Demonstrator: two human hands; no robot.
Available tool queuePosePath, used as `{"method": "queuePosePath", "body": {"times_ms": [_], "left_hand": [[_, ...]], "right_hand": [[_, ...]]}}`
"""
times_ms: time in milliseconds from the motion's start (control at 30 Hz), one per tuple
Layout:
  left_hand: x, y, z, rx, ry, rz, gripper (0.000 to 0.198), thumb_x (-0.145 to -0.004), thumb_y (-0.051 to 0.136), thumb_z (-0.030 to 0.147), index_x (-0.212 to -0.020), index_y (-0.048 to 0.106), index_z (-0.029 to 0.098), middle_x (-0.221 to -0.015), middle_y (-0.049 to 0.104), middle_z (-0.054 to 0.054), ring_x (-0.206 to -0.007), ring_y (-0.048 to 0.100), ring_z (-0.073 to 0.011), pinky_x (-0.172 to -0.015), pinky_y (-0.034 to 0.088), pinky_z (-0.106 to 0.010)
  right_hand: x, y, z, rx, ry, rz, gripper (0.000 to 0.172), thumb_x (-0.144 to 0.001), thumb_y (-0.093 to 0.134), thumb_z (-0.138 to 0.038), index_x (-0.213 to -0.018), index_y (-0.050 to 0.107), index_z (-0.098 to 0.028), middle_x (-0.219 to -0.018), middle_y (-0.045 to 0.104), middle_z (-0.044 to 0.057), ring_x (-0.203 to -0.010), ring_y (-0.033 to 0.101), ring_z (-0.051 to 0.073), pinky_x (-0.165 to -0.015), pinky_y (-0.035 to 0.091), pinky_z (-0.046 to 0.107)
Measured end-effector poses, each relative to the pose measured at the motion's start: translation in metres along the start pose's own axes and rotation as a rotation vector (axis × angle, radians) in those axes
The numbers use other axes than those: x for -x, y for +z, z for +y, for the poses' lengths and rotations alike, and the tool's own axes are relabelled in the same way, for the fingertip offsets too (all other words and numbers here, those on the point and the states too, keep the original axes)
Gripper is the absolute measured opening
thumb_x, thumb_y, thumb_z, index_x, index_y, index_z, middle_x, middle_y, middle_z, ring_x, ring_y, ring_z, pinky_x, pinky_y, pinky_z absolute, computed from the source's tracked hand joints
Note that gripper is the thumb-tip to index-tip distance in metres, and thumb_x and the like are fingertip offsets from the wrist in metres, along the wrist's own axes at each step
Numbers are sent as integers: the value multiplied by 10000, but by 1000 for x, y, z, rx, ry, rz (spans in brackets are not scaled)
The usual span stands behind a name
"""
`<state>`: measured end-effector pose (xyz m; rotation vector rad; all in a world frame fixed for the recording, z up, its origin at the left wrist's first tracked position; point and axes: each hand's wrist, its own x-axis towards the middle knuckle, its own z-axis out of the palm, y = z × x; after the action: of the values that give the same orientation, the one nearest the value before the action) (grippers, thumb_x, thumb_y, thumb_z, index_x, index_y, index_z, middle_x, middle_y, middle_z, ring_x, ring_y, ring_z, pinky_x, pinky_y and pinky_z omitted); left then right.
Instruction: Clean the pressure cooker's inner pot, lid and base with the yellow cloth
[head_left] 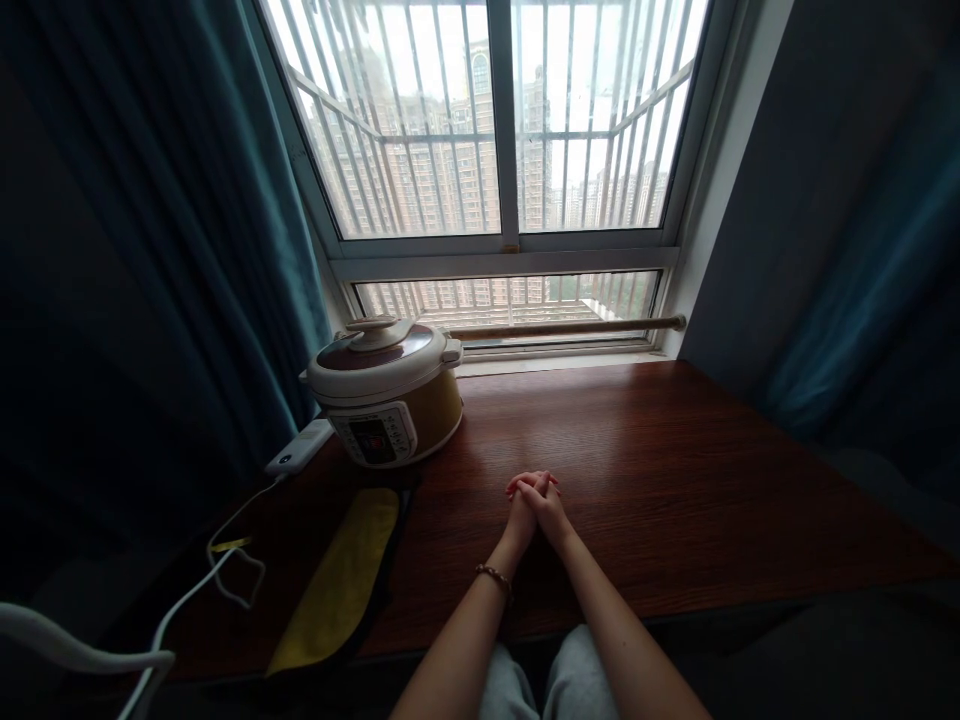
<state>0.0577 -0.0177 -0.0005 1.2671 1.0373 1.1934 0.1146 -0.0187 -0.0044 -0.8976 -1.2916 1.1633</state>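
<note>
Both sets of fingers point(534, 484) are laced together, curled shut over one another, and they have hold of nothing but each other. The left hand point(523, 512) and the right hand point(550, 508) press palm to palm and rest on the dark wooden counter point(675, 470), near its front edge and about midway along it. A beaded bracelet point(495, 576) circles the left wrist. Both bare forearms run back toward the camera, over knees in light grey trousers point(547, 685) just below the counter's edge.

Nearest the hands, off to the left, a yellow cloth point(341, 585) lies flat on a dark mat, reaching from the front edge toward the back. Behind it, well apart from the hands, stands an electric pressure cooker point(386, 390) with a cream lid, yellowish body and a control panel facing forward; its lid is on. Just beside the cooker's left side lies a white power strip point(300, 447), its white cable point(187, 600) trailing toward the near left corner. Teal curtains point(247, 230) hang on either side of a barred window point(502, 130) showing tall apartment blocks, with a wooden rod point(570, 327) across the sill.
</note>
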Motion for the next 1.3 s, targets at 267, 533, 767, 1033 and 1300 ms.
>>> {"method": "queuePosePath", "body": {"times_ms": [267,533,767,1033,1300], "left_hand": [[-1,-1,-3,10,-14,-4,339,-762,479,477,-743,592,157,-742,644,-95,-687,603,-209,-585,464,-290],[-1,-1,-4,34,-18,-2,339,-763,484,475,-738,584,152,-720,641,-89,-644,600,-193,-560,457,-274],[0,-1,-1,35,-13,3,341,-761,495,478,-717,584,151,-724,642,-93,-674,608,-205,-583,468,-277],[-1,-1,-4,36,-15,-9,378,-772,479,510,-743,576,146,-723,631,-88,-666,602,-196,-571,466,-270],[-2,-2,-6,32,-18,-18,381,-773,472,512,-762,572,144,-713,628,-88,-646,595,-189,-559,454,-262]], "right_hand": [[0,0,0,6,-2,4,224,-757,505,-322,-700,670,-182,-749,651,41,-721,601,173,-710,477,294],[0,0,-2,17,5,3,228,-757,505,-333,-697,668,-185,-752,652,42,-721,601,178,-691,484,294],[1,0,-2,1,2,-9,216,-764,498,-315,-712,665,-190,-754,651,35,-715,603,173,-693,479,289],[0,0,1,-5,0,-14,217,-767,496,-308,-709,666,-187,-753,646,35,-714,600,172,-690,477,287],[-1,-1,0,-9,-9,-16,213,-766,496,-291,-702,668,-182,-726,635,32,-713,593,169,-695,468,280]]}}
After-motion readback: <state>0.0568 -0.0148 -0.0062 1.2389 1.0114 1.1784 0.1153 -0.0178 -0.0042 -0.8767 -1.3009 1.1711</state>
